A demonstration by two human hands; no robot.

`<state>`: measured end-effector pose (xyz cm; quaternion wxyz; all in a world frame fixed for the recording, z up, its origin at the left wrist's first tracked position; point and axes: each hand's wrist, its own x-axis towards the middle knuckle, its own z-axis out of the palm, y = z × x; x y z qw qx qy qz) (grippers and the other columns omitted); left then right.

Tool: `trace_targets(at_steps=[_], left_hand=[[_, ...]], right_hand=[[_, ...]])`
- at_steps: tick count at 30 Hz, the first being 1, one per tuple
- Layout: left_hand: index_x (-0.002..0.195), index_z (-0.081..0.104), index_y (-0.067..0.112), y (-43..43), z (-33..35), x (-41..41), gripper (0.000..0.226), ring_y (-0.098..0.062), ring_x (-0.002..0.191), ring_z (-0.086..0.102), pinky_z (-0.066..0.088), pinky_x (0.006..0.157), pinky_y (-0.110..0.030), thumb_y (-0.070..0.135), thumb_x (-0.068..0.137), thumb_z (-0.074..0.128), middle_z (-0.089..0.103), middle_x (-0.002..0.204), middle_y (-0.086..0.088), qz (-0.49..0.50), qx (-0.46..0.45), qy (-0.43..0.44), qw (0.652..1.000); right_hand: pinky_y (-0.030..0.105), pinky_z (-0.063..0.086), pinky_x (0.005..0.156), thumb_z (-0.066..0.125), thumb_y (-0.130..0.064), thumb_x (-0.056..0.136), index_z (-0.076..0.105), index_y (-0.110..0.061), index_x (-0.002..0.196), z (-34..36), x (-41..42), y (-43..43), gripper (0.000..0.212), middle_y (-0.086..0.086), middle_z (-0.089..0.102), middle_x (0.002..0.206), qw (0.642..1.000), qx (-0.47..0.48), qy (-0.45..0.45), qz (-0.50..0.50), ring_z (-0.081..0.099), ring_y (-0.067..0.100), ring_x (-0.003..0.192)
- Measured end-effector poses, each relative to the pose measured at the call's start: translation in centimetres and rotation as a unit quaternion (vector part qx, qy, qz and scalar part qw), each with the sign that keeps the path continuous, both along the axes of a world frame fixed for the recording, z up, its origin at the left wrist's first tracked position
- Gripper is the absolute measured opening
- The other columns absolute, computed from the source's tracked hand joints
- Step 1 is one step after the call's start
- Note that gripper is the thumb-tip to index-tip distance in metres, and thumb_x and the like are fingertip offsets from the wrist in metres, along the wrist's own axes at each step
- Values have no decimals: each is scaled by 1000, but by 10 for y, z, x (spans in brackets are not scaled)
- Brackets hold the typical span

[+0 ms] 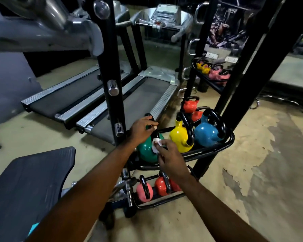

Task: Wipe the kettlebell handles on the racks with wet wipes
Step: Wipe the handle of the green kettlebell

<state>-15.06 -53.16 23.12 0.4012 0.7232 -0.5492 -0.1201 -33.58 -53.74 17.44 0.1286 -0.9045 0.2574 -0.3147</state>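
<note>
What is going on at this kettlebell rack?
A person is wiping the green kettlebell on the rack. The left hand grips the top of its black handle, and the right hand pinches a white wet wipe against the handle lower down. The yellow kettlebell and blue kettlebell stand beside it, with no hand on them.

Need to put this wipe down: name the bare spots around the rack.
Bare floor right of the rack; another patch between the bench and the treadmill. The shelf holding the green kettlebell, yellow kettlebell and blue kettlebell is crowded.
</note>
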Motion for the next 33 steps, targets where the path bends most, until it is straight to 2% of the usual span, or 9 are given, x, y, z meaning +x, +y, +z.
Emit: trace_targets(at_steps=[3,9,14,17,22,25,27,31,33], left_hand=[[110,76,16,-1,-1,2,23,-15,127,55,31,96,-9,15,87,72,57,139,-12,-4,2,-2,1000],[112,75,18,1,-1,7,24,-11,127,53,27,98,-5,19,87,73,57,139,-8,-21,14,-7,1000],[113,75,17,-1,-4,9,26,-9,125,52,24,97,2,19,88,73,58,139,-8,-27,20,-23,999],[113,75,19,-3,-5,10,25,-12,127,53,27,101,-7,20,88,73,58,139,-7,-26,27,-24,999],[111,75,19,-4,-9,13,25,-3,121,51,26,99,1,20,86,74,59,137,-6,-25,13,-9,1000],[110,76,16,-5,-9,12,24,-9,124,54,31,106,-12,17,85,75,61,134,-7,-23,5,7,1000],[110,76,15,-6,-10,12,24,-11,126,53,29,102,-8,16,85,75,60,134,-6,-15,7,19,1000],[108,76,17,-7,-11,13,24,-12,126,53,28,101,-6,16,84,76,61,133,-6,-11,3,32,999],[108,76,18,-8,-10,13,24,-11,124,54,29,101,-8,16,84,76,62,132,-5,-8,7,29,1000]], right_hand=[[36,48,87,61,-3,80,65,-8,122,18,13,-19,43,16,55,119,999,-36,10,11,52,32,107],[36,49,73,70,-15,80,73,-13,92,6,17,-26,13,4,58,102,977,-176,96,79,49,24,93],[33,37,72,69,-18,83,72,-14,84,16,21,-28,4,4,56,89,978,-191,55,60,48,23,85],[33,46,75,70,-15,81,74,-16,91,-1,5,-29,11,2,60,94,985,-142,47,92,51,21,91],[19,47,79,66,5,76,72,-13,92,0,-6,-28,25,2,63,97,994,67,-61,57,58,14,94],[26,52,83,67,-2,86,69,-13,93,-7,-8,-28,14,-1,68,99,967,215,-136,14,64,11,97],[28,53,86,68,-10,89,68,-17,93,-13,-9,-26,9,-5,71,99,944,297,-144,-5,66,9,97],[26,52,80,69,-15,86,69,-17,89,1,0,-27,3,-5,71,94,924,347,-157,-47,65,10,91],[15,47,77,70,-15,83,71,-14,85,4,3,-22,2,-3,65,94,935,314,-159,-47,61,11,88]])
